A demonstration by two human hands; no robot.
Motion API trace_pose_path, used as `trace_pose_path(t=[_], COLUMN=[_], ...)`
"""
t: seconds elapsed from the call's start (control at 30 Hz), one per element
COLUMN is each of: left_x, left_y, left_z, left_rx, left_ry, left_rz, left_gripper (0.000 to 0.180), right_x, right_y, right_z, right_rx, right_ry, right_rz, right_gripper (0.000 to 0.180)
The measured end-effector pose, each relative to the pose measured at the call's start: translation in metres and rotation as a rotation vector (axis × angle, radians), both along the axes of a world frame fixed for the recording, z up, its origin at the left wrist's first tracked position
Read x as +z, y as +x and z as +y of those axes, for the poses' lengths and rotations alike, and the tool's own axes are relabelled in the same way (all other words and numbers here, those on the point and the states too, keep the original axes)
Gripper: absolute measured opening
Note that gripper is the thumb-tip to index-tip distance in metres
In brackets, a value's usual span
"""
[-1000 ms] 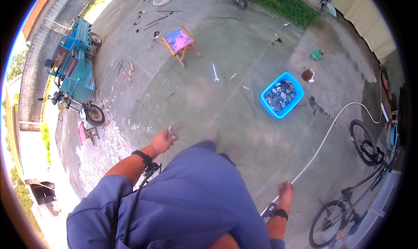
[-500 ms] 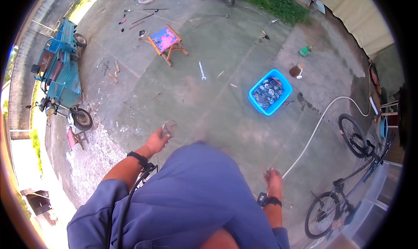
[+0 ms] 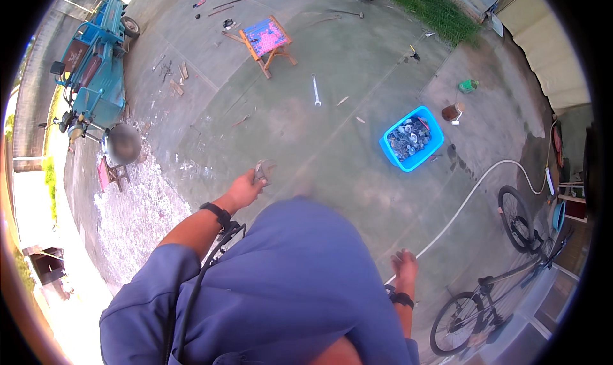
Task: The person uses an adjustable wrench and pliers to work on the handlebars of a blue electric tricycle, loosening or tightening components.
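Note:
My left hand, out ahead on the left, grips a small grey piece with a forked end; its exact kind I cannot make out. Low on the right hangs my right hand, its fingers loosely bent and apart, with nothing visible in them. A white hose passes behind that hand on the ground. Ahead to the right stands a blue plastic basin filled with many small grey and clear parts. A metal wrench lies on the concrete ahead.
A folding stool with a pink and blue seat stands ahead. On the left are a teal cargo tricycle and a smaller stool. A bicycle lies at right. Beyond the basin sit a brown jar and a green container.
The view has shifted, so most ground objects appear farther right. My left hand, still gripping the grey piece, shows slightly higher and farther right. My right hand stays low at my side.

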State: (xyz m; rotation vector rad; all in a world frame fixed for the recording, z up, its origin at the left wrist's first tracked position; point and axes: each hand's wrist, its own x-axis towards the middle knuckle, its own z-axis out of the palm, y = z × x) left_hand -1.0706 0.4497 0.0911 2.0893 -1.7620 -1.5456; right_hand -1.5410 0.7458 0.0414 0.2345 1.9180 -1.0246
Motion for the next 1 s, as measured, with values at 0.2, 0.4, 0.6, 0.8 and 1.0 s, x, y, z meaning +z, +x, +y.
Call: trace_pose_path(t=[0.2, 0.4, 0.6, 0.8, 1.0], left_x=[-0.015, -0.045, -0.054, -0.056, -0.041], left_y=[0.030, 0.063, 0.081, 0.095, 0.105], left_z=[0.005, 0.021, 0.037, 0.046, 0.045], left_rx=[0.032, 0.075, 0.104, 0.159, 0.188], left_ry=[0.051, -0.027, -0.036, -0.032, -0.015], left_rz=[-0.022, -0.003, -0.031, -0.008, 0.020], left_gripper=[0.040, 0.034, 0.040, 0.042, 0.048], right_x=[0.006, 0.014, 0.026, 0.034, 0.042], right_y=[0.001, 0.011, 0.019, 0.026, 0.039], right_z=[-0.015, -0.033, -0.053, -0.067, -0.080], right_rx=[0.051, 0.119, 0.177, 0.232, 0.310], right_ry=[-0.006, -0.002, 0.009, 0.023, 0.021], right_rz=[0.013, 0.013, 0.020, 0.033, 0.040], right_gripper=[0.039, 0.039, 0.039, 0.045, 0.054])
